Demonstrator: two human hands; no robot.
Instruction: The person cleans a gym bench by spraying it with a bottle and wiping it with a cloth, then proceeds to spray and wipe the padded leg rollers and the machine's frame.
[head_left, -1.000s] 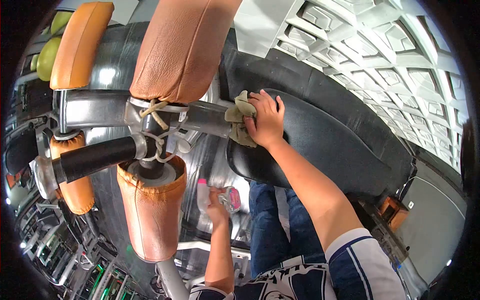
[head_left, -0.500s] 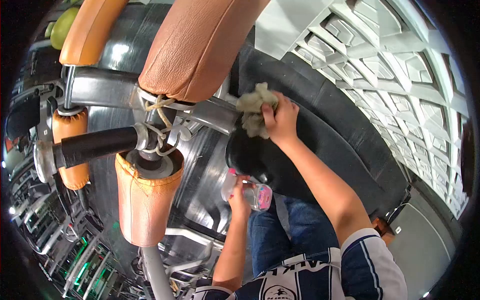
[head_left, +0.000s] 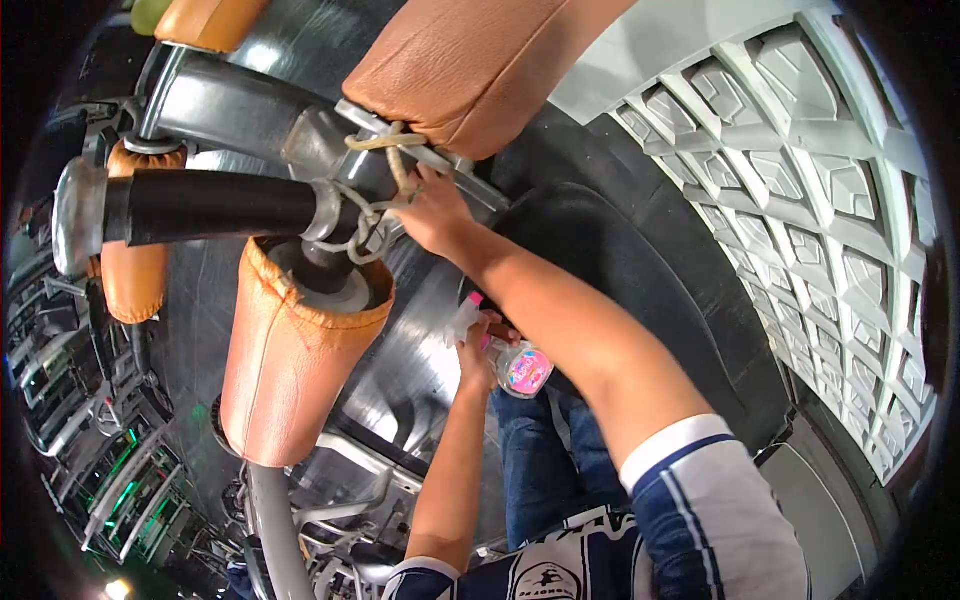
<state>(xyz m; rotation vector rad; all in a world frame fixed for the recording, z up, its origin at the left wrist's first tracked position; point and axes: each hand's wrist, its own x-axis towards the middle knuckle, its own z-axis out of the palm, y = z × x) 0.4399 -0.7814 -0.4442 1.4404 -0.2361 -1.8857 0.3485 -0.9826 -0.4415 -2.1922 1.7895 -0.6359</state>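
My left hand (head_left: 478, 352) is closed around the neck of a clear spray bottle (head_left: 525, 370) with a pink label and a pink-tipped nozzle, held above my legs. Up at the metal frame (head_left: 470, 185), my right hand (head_left: 437, 212) reaches in with bent fingers, beside a knotted cream rope (head_left: 370, 225) and just below a brown padded roller (head_left: 480, 75). The grey cloth seen earlier in that hand does not show; whatever lies under the fingers is hidden. A black padded seat (head_left: 600, 260) extends behind my right forearm.
A black-gripped bar (head_left: 220, 205) juts left from the frame. Below it stands an orange padded roller (head_left: 300, 360) on a grey post (head_left: 275, 530). A white patterned wall (head_left: 780, 170) rises at right. Gym racks (head_left: 120, 490) fill the lower left.
My right hand has moved left from the black seat to the metal frame by the rope, and the cloth has gone out of sight. The view has shifted; my left hand still holds the bottle.
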